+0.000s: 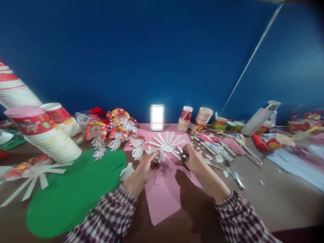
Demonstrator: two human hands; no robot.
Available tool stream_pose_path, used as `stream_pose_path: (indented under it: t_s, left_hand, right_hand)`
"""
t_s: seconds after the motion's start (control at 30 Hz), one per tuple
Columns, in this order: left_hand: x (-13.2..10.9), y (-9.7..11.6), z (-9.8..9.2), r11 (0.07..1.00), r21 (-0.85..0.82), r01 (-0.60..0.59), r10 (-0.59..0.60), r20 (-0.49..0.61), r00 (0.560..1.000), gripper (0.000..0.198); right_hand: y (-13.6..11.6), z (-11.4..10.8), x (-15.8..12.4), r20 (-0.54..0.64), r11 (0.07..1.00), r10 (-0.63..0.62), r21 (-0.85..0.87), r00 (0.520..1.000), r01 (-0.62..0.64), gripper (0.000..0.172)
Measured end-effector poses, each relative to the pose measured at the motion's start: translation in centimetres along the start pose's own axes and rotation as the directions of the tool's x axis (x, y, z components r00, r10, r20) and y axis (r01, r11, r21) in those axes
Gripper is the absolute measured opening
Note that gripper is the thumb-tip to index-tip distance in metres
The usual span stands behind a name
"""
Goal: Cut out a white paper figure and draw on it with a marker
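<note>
My left hand pinches a small white paper cutout in front of me. My right hand is closed round the dark handles of a pair of scissors, whose blades point left toward the cutout. Just behind, a paper cup cut into spread strips lies on pink paper. Beneath my hands is a pink sheet with dark pen lines on it. Beside my left wrist lies another white cutout. Paper dolls with red and yellow rings stand or lie to the left.
A green sheet covers the table's left front. Leaning stacks of paper cups stand at far left, with smaller stacks at the back. Pens, sticks and scraps litter the right, near a cutter knife and a pale bottle.
</note>
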State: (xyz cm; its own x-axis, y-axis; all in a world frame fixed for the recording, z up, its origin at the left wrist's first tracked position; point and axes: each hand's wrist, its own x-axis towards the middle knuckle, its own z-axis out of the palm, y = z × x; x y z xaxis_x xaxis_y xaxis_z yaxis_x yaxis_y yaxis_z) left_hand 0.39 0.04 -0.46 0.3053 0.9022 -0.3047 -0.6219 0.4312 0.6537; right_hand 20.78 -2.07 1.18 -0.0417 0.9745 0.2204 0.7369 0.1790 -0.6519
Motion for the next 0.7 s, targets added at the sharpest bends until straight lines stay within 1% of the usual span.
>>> stream_pose_path:
  t_s: [0.07,0.1,0.13,0.2,0.23,0.27,0.3,0.33,0.37,0.4,0.43,0.47,0.5,0.53,0.57,0.63,0.7]
  left_hand:
    - [0.0,-0.1,-0.1,0.999,0.036,-0.024,0.021,0.075,0.997,0.011]
    - [0.0,-0.1,-0.1,0.999,0.045,-0.031,0.026,0.096,0.995,0.011]
    - [0.0,-0.1,-0.2,0.999,0.042,-0.029,0.026,0.073,0.997,0.009]
    - [-0.1,0.0,-0.1,0.999,0.036,-0.035,0.036,-0.031,0.999,0.01]
    - [-0.1,0.0,-0.1,0.999,0.038,-0.028,0.03,-0.056,0.998,0.012]
    - [-0.2,0.0,0.0,0.999,0.04,-0.029,0.032,-0.077,0.997,0.013]
    - [-0.2,0.1,0.1,0.998,0.048,-0.034,0.038,-0.094,0.995,0.015]
    - [-0.2,0.1,0.2,0.996,0.073,-0.045,0.053,-0.115,0.992,0.017]
    - [-0.2,0.1,0.2,0.992,0.111,-0.058,0.073,-0.135,0.988,0.019]
    - [-0.2,0.1,0.3,0.986,0.15,-0.068,0.091,-0.152,0.984,0.022]
    - [-0.1,0.2,0.3,0.977,0.2,-0.071,0.104,-0.16,0.981,0.025]
    - [-0.1,0.2,0.2,0.961,0.267,-0.069,0.112,-0.152,0.982,0.028]
    - [0.0,0.2,0.1,0.934,0.351,-0.064,0.115,-0.125,0.985,0.03]
    - [0.0,0.3,-0.1,0.891,0.449,-0.063,0.114,-0.087,0.99,0.032]
    - [0.0,0.3,-0.3,0.825,0.56,-0.075,0.114,-0.034,0.993,0.033]
    - [0.0,0.5,-0.7,0.626,0.763,-0.16,0.137,0.094,0.986,0.035]
    - [-0.1,0.6,-0.9,0.389,0.879,-0.276,0.169,0.226,0.959,0.038]
  right_hand:
    - [0.4,-0.9,-0.2,-0.006,0.999,0.006,0.051,1.0,-0.006,0.046]
    - [0.7,-1.4,-0.3,-0.005,0.998,0.007,0.069,1.0,-0.006,0.048]
    - [1.0,-2.1,-0.5,0.022,0.995,0.007,0.095,1.0,-0.009,0.051]
    - [1.8,-3.7,-1.0,0.102,0.986,0.002,0.168,0.995,-0.019,0.056]
    - [2.1,-4.6,-1.3,0.136,0.984,-0.01,0.179,0.991,-0.015,0.056]
    - [2.4,-5.5,-1.7,0.177,0.988,-0.002,0.151,0.984,-0.025,0.055]
    - [2.6,-6.3,-2.1,0.204,0.994,0.019,0.099,0.979,-0.04,0.054]
    - [2.6,-7.1,-2.5,0.208,0.998,0.044,0.025,0.977,-0.051,0.055]
    - [2.5,-7.7,-3.0,0.194,0.994,0.07,-0.102,0.979,-0.051,0.053]
    - [2.4,-8.2,-3.4,0.173,0.969,0.099,-0.242,0.98,-0.055,0.047]
    - [2.1,-8.6,-3.9,0.161,0.925,0.132,-0.374,0.978,-0.063,0.037]
    - [1.8,-8.8,-4.4,0.16,0.88,0.152,-0.471,0.975,-0.06,0.027]
    - [1.5,-9.0,-4.9,0.188,0.847,0.165,-0.53,0.968,-0.041,0.022]
    - [1.2,-9.0,-5.3,0.221,0.825,0.171,-0.565,0.96,-0.017,0.022]
    - [1.0,-9.0,-5.7,0.258,0.814,0.17,-0.581,0.951,0.012,0.026]
    - [0.7,-9.0,-6.2,0.331,0.818,0.151,-0.571,0.931,0.071,0.039]
    - [0.6,-8.9,-6.5,0.388,0.84,0.126,-0.531,0.913,0.11,0.05]
